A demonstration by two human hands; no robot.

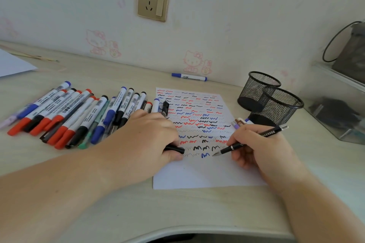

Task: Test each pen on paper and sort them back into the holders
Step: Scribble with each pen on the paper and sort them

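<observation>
**Nib on the paper, cap in my other hand**

My right hand (256, 144) pinches a black pen (250, 140), fingers curled round the barrel, nib touching the paper (197, 173) just right of a blue squiggle. My left hand (150, 134) rests on the paper's left edge, fingers curled round a black cap (175, 149). Two mesh holders (270, 100) lie tipped on their sides at far right on the table (118, 203); a few pen ends (240, 121) show at the nearer one's mouth. Markers (69, 116) lie in a spread at left, one blue marker (189, 76) by the wall.
</observation>
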